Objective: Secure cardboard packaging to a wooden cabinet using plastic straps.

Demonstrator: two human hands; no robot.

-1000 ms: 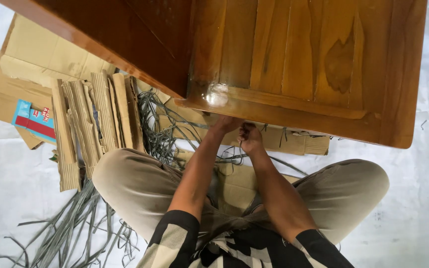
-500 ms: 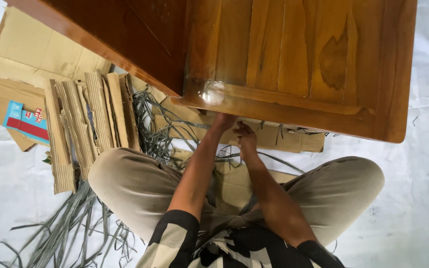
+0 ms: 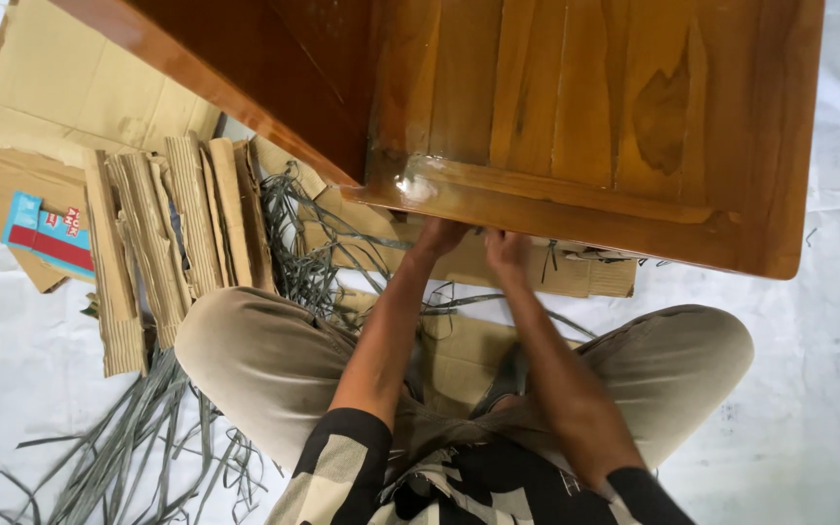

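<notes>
A large varnished brown wooden furniture piece fills the top of the view. I sit cross-legged below it. My left hand reaches up under its lower edge, fingers hidden beneath the wood. My right hand is beside it, also at the lower edge, its fingertips out of sight under the wood. Corrugated cardboard lies under the furniture's edge just past both hands. What either hand grips is hidden.
Folded strips of corrugated cardboard lie to the left, on flat cardboard sheets with a blue and red label. Grey plastic straps sprawl over the white floor covering. My knees flank my arms.
My right hand, a closed fist a little below the edge, has moved up and right under the furniture's lower edge. My left hand stays where it was.
</notes>
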